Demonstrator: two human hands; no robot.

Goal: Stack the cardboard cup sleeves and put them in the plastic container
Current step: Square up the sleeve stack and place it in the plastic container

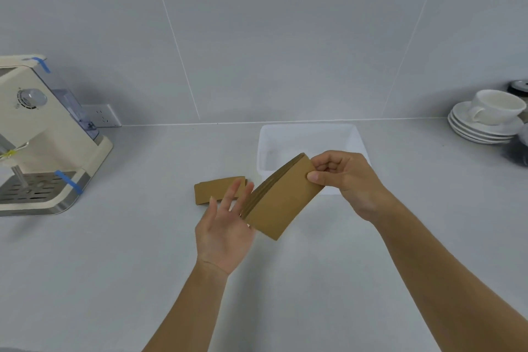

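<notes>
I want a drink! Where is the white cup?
The white ceramic cup sits on stacked white saucers, far right on the grey counter, against the tiled wall.

One head-worn wide-angle view is looking forward and down from above a grey counter (114,280), facing the tiled wall (257,37). It is sitting close: both forearms are entering from the bottom edge. Straight lines are bowing toward the frame edges. No second view is sharing the scene.
</notes>
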